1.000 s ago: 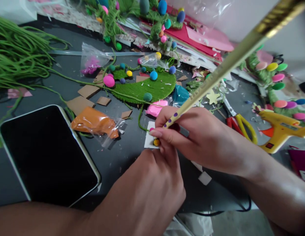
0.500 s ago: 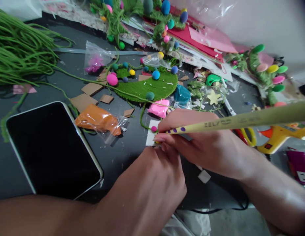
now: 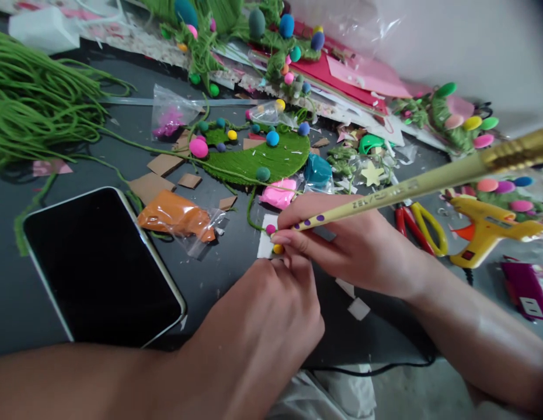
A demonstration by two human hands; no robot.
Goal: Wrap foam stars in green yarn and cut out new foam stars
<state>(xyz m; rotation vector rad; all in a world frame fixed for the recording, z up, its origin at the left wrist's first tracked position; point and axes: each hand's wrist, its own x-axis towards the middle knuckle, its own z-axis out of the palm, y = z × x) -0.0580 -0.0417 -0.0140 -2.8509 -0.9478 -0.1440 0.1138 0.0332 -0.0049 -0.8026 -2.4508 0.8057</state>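
A dark grey table [image 3: 197,277] fills most of the view, with a pale wall [image 3: 486,52] behind it at the upper right. Loose green yarn [image 3: 35,99] spreads over the far left, and a phone [image 3: 100,268] with a black screen lies in front of it. Beyond the hands is a green leaf shape [image 3: 271,157], with small colored balls on and around it. At the right lie a yellow glue gun [image 3: 481,233] and red and yellow handles [image 3: 429,233]. An orange packet [image 3: 175,216] sits right of the phone; a pink packet [image 3: 279,193] is just beyond the right hand [image 3: 354,245]. The pencil [image 3: 376,201] is pale yellow, with purple dots near its lower end and a gold band toward the other; it slants up to the right over the right hand. Its lower end is at the white card [image 3: 265,245], which lies flat in front of the fingertips, a pink ball [image 3: 270,229] and a yellow ball [image 3: 278,248] at its right side. The right thumb and forefinger are pinched narrowly around the pencil. The left hand [image 3: 263,326] is curled beside the card, its fingers bunched under the right ones; whether they grip anything is hidden.
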